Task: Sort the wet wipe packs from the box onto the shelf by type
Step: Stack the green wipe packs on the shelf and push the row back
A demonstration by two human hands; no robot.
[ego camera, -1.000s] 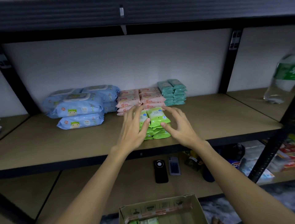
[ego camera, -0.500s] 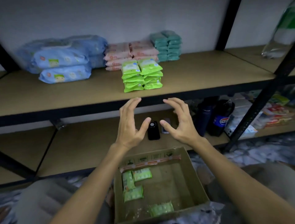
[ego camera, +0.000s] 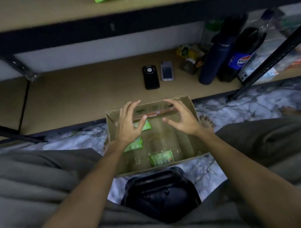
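An open cardboard box (ego camera: 192, 114) stands on the floor between my knees. Three green wet wipe packs lie flat inside: one at the back left (ego camera: 146, 126), one at the left (ego camera: 136, 144), one at the front (ego camera: 161, 157). My left hand (ego camera: 128, 125) hovers over the box's left half, fingers spread and empty. My right hand (ego camera: 180, 119) hovers over the right half, fingers loosely bent, also empty. At the very top edge, only a green sliver of the pack stack (ego camera: 101, 0) on the upper shelf (ego camera: 48, 13) shows.
On the lower shelf board (ego camera: 81, 94) lie a black phone (ego camera: 150, 77) and a grey phone (ego camera: 167, 70), with bottles (ego camera: 211, 61) and jars at the right. A black shelf post (ego camera: 263, 63) slants down at right. A dark bag (ego camera: 162, 195) sits in front of the box.
Both hands let go of the green stack on the shelf and dropped down over the box. The view tilted down, so the shelf's sorted packs left the frame.
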